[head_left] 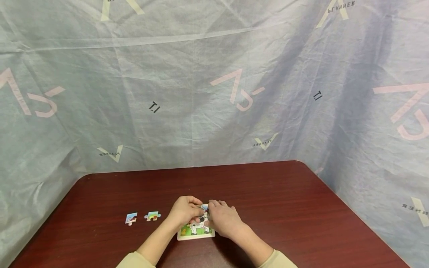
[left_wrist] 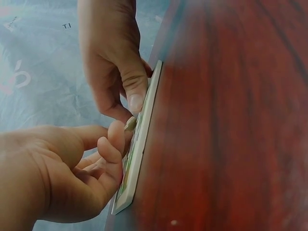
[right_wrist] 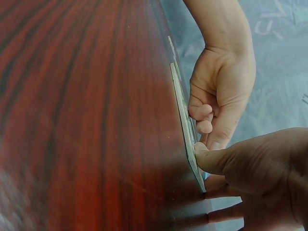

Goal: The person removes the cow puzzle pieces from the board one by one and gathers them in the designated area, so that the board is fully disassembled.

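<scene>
A framed jigsaw puzzle (head_left: 195, 230) with a white animal on green grass lies on the table under both hands. My left hand (head_left: 183, 212) reaches over its upper left, thumb and forefinger pinching a small puzzle piece (left_wrist: 130, 123) close over the board. The other fingers of that hand curl loosely inward. Across the board's right side lies my right hand (head_left: 225, 219), its thumb (right_wrist: 210, 160) touching the board and its fairly straight fingers reaching past the edge toward the table. The hands hide much of the upper picture.
Two loose puzzle pieces lie left of the board: one with red and white (head_left: 131, 218), the other mostly green and blue (head_left: 152, 216). The dark red wooden table (head_left: 285, 201) has rounded far corners. A grey printed cloth (head_left: 187, 93) hangs behind and beside it.
</scene>
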A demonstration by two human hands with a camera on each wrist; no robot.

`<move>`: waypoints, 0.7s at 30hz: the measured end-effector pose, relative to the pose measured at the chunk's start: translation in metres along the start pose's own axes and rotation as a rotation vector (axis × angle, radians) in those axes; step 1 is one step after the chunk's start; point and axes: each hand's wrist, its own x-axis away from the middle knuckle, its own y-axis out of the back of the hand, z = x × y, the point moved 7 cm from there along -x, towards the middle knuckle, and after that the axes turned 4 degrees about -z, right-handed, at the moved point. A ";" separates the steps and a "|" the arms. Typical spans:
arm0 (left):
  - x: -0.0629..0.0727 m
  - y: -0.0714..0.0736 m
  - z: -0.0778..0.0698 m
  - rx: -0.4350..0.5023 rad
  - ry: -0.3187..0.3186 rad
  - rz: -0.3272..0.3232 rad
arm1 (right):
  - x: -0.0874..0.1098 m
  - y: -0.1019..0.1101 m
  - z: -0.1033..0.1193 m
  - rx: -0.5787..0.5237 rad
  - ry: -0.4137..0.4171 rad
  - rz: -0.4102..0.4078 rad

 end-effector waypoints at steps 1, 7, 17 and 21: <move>0.000 0.000 0.000 -0.002 0.000 -0.002 | 0.000 0.000 0.000 0.000 -0.002 0.002; 0.002 0.006 0.000 0.000 0.010 -0.027 | -0.001 0.000 0.000 0.005 0.000 0.015; 0.010 0.027 -0.001 -0.013 0.007 -0.031 | -0.002 0.001 0.001 0.007 0.003 0.013; 0.013 0.038 -0.001 -0.031 -0.001 -0.052 | -0.001 0.000 -0.001 0.008 0.007 0.004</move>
